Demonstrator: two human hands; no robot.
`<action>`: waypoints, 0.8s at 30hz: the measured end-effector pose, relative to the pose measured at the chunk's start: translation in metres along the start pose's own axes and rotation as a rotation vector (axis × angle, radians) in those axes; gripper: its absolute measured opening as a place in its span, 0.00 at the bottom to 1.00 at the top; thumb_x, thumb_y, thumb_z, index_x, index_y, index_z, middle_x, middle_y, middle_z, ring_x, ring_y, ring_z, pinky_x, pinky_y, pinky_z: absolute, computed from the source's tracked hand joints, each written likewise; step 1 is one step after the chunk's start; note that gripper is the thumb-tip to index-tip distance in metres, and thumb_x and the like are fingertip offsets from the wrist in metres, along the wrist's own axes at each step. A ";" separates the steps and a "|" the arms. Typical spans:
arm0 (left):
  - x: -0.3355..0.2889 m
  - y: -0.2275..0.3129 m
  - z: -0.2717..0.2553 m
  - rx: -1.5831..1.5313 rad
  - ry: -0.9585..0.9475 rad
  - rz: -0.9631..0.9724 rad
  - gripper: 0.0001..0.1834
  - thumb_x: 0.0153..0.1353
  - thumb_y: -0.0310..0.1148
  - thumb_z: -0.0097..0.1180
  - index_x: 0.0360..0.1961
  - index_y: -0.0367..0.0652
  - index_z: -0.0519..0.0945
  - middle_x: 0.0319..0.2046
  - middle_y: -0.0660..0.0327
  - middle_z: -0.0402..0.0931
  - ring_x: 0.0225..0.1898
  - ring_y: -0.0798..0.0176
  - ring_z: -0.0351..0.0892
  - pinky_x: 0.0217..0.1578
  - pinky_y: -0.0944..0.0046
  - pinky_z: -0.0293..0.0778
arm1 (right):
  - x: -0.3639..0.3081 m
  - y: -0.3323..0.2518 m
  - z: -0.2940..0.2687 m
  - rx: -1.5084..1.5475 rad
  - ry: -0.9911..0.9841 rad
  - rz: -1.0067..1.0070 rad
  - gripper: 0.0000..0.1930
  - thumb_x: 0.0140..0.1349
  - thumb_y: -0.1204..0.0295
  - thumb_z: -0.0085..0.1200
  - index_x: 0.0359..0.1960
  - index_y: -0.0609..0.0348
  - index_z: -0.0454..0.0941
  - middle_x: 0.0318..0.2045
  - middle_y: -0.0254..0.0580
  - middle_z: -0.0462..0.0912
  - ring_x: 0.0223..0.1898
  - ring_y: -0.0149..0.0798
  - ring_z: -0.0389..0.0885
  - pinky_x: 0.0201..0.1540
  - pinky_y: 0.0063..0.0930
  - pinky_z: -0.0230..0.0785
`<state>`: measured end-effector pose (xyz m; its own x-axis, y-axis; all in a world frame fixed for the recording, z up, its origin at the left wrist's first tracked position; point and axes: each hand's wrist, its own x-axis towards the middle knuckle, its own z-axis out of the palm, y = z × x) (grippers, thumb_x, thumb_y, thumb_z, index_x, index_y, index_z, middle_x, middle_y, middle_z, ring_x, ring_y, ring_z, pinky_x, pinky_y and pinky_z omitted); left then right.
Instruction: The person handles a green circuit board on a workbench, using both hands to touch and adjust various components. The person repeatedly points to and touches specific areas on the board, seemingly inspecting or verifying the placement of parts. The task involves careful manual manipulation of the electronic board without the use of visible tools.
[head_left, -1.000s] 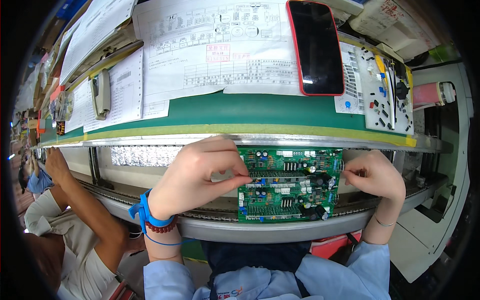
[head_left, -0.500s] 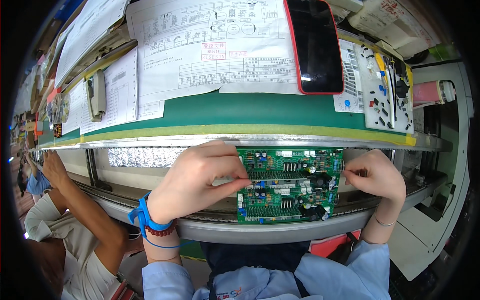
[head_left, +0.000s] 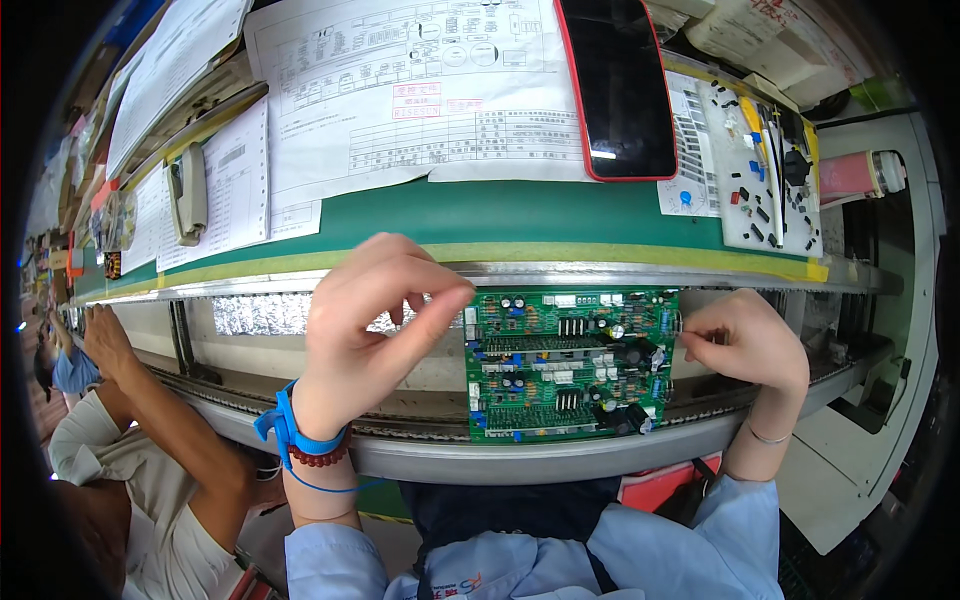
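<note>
- Board point(head_left: 570, 395) sits between the two hands' fingertips, spanning far rail point(head_left: 540, 273) and near rail point(head_left: 450, 463); rails likely carry its weight, leaving fingers free.
- Left hand point(head_left: 375, 320): thumb and index close together at board's far-left corner; can't tell if they grip anything.
- Right hand point(head_left: 750, 340): fingertips bunched by board's right edge; contact and grip unclear, maybe steadying that side.
- Strap point(head_left: 284, 425) on left wrist, behind those fingers; probably for grounding.
- Drawing point(head_left: 460, 115) lies beyond left fingers, presumably for quick reading.
- Vs half a second ago: left fingertips shift from mid-left edge to far corner; right ones stay put relative to board.
</note>
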<state>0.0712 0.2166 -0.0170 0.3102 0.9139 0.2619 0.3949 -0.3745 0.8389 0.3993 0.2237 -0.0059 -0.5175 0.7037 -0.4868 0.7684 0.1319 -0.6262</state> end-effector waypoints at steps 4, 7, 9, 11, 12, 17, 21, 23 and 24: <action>-0.001 0.000 -0.002 0.037 0.196 0.056 0.04 0.52 0.16 0.57 0.28 0.34 0.77 0.25 0.58 0.76 0.24 0.69 0.70 0.24 0.73 0.65 | 0.001 0.002 0.001 -0.009 -0.008 -0.018 0.06 0.46 0.73 0.52 0.21 0.65 0.76 0.17 0.51 0.73 0.18 0.49 0.71 0.21 0.34 0.61; -0.005 0.000 -0.001 -0.016 0.337 0.016 0.03 0.54 0.16 0.55 0.29 0.34 0.76 0.26 0.58 0.77 0.26 0.68 0.71 0.28 0.72 0.66 | 0.002 0.003 0.006 0.014 0.045 -0.084 0.07 0.47 0.73 0.52 0.21 0.65 0.76 0.18 0.52 0.73 0.19 0.50 0.72 0.21 0.35 0.61; -0.006 0.000 -0.003 -0.017 0.367 -0.005 0.02 0.56 0.17 0.53 0.29 0.34 0.75 0.26 0.57 0.76 0.27 0.68 0.71 0.30 0.72 0.66 | 0.003 0.005 0.006 -0.004 0.044 -0.119 0.06 0.47 0.74 0.52 0.22 0.65 0.77 0.17 0.48 0.75 0.17 0.46 0.73 0.21 0.31 0.62; -0.006 -0.001 -0.004 -0.003 0.393 0.005 0.02 0.57 0.18 0.53 0.29 0.34 0.75 0.26 0.56 0.76 0.27 0.69 0.70 0.30 0.72 0.65 | 0.003 0.006 0.007 -0.005 0.039 -0.132 0.05 0.48 0.75 0.53 0.22 0.65 0.77 0.17 0.47 0.76 0.17 0.44 0.74 0.20 0.29 0.63; -0.007 -0.003 -0.004 0.010 0.393 0.026 0.01 0.58 0.19 0.52 0.30 0.34 0.75 0.26 0.56 0.76 0.26 0.69 0.70 0.29 0.72 0.65 | 0.003 0.006 0.007 0.003 0.035 -0.127 0.05 0.48 0.75 0.53 0.22 0.65 0.77 0.17 0.47 0.76 0.17 0.44 0.74 0.20 0.29 0.63; -0.007 -0.001 -0.004 -0.027 0.433 0.031 0.02 0.60 0.21 0.51 0.31 0.33 0.75 0.28 0.57 0.75 0.26 0.71 0.69 0.28 0.74 0.64 | 0.003 0.006 0.007 0.011 0.039 -0.126 0.06 0.48 0.74 0.53 0.22 0.65 0.77 0.17 0.49 0.75 0.18 0.46 0.74 0.21 0.31 0.63; -0.007 -0.002 -0.004 -0.024 0.464 0.056 0.03 0.61 0.21 0.50 0.31 0.33 0.75 0.28 0.58 0.74 0.25 0.72 0.69 0.27 0.75 0.64 | 0.004 0.002 0.006 0.022 0.038 -0.104 0.07 0.48 0.73 0.53 0.22 0.66 0.77 0.19 0.52 0.74 0.20 0.51 0.73 0.22 0.35 0.63; -0.008 -0.004 -0.004 -0.017 0.469 0.068 0.03 0.61 0.21 0.50 0.32 0.33 0.75 0.28 0.58 0.74 0.25 0.72 0.68 0.27 0.75 0.63 | 0.004 0.002 0.006 0.013 0.036 -0.105 0.07 0.48 0.73 0.53 0.23 0.66 0.77 0.19 0.52 0.74 0.20 0.51 0.73 0.22 0.35 0.63; -0.008 -0.005 -0.005 -0.014 0.471 0.074 0.03 0.61 0.21 0.50 0.32 0.33 0.75 0.27 0.58 0.74 0.25 0.72 0.68 0.27 0.75 0.63 | 0.004 0.002 0.006 0.008 0.034 -0.102 0.07 0.48 0.73 0.53 0.23 0.66 0.77 0.19 0.52 0.74 0.20 0.51 0.73 0.22 0.35 0.63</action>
<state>0.0628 0.2122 -0.0210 -0.0898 0.8577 0.5062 0.3737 -0.4421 0.8154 0.3969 0.2229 -0.0129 -0.5797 0.7103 -0.3993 0.7094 0.1990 -0.6761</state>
